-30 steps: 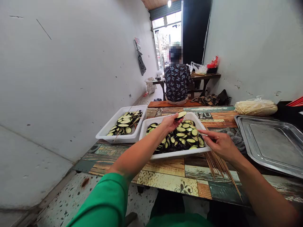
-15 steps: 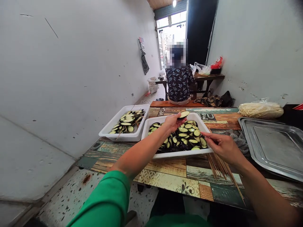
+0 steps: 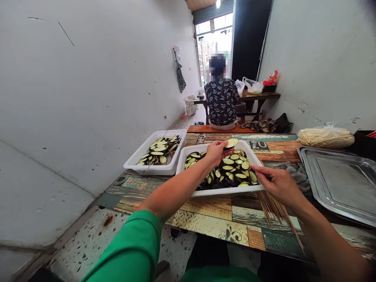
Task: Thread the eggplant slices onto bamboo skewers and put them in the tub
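My left hand [image 3: 216, 152] is closed on an eggplant slice [image 3: 232, 143], dark-skinned with a pale face. I hold it above a white tray [image 3: 226, 192] filled with oval eggplant slices [image 3: 227, 167]. At the tray's right rim, the thumb and fingers of my right hand [image 3: 272, 179] are pinched together. Whatever lies between those fingertips is too thin or hidden to make out. Under and beside that hand, a bundle of bamboo skewers [image 3: 272, 207] rests on the table. Left of the first tray, a second white tray [image 3: 155, 170] contains eggplant slices on skewers [image 3: 160, 149].
Metal trays [image 3: 340, 184] lie on the right of the patterned table [image 3: 211, 227]. A grey cloth [image 3: 296, 174] is beside them, and a bag of skewers [image 3: 326, 136] sits behind. A person [image 3: 221, 102] sits facing away on a bench [image 3: 196, 129] beyond the table.
My left hand has shifted slightly to the right with the eggplant slice, whose pale face now shows more. My right hand stays almost still. The seated person's head has moved a little.
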### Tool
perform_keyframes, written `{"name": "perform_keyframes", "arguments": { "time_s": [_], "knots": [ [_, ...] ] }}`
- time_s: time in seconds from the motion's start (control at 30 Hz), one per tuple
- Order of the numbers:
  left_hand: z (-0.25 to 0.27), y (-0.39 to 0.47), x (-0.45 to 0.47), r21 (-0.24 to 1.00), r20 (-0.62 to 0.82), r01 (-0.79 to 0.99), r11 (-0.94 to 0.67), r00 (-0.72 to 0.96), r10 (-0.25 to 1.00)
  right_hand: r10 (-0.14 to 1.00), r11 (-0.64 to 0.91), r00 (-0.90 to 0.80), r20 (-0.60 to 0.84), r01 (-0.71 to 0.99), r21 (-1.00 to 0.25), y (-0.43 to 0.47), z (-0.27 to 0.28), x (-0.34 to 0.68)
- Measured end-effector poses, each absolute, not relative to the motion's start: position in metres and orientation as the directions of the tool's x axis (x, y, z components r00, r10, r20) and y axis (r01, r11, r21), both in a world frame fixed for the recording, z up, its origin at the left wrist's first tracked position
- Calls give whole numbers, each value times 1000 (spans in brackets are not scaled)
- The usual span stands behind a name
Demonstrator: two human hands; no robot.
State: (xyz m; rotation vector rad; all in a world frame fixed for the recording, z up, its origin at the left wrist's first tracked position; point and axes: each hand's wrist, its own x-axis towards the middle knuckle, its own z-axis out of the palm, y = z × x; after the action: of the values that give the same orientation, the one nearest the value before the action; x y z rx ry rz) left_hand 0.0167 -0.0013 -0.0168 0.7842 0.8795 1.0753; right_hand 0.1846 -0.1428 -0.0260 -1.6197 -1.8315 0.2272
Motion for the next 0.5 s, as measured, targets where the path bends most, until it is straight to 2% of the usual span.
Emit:
{"name": "perform_keyframes", "arguments": {
  "time_s": [0.5],
  "knots": [
    [-14,-10,20,870,-230,-375,320,266,936,939,175,33,342,810,-559,-144,-27,180]
  ]
}}
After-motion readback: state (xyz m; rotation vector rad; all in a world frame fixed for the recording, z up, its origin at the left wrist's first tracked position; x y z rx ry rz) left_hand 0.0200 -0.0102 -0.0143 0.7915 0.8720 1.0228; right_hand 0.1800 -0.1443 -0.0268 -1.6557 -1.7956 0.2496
